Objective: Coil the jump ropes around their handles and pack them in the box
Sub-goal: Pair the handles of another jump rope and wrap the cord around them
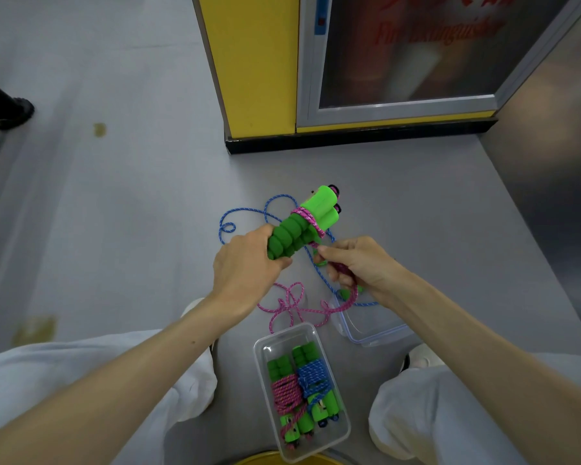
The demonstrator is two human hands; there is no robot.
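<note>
Head view, looking down at grey floor [114, 196]. Near centre: left hand [245, 263] gripping lower foam end of paired green handles [299, 226], fingers and thumb curled fully round, handles tilted up toward 1 o'clock. A few turns of pink rope [292, 305] wound round handles mid-length, just past left hand. At 3 o'clock of that, right hand [359, 263] pinching pink rope between thumb and forefinger, other fingers curled round same rope, close beside handles. Slack pink rope trailing from right hand to floor, looped loosely at 6 o'clock of hands, between hands and box. Blue rope [245, 213] loose on floor behind handles, loops out toward 11 o'clock, one strand running under right hand toward 5 o'clock. Green bits peeking from behind right hand, too hidden to tell what. Clear box [259, 357] on floor at 6 o'clock of frame, between knees, open, holding two coiled bundles side by side and touching: pink bundle [284, 394] on 9 o'clock side, blue bundle [312, 375] on 3 o'clock side. Clear lid [376, 333] on floor at 2 o'clock of box, partly under right forearm. Yellow pillar [255, 62] and glass-fronted cabinet [399, 52] at 12 to 1 o'clock of frame. White trousers [81, 380] at 7 and 5 o'clock.
</note>
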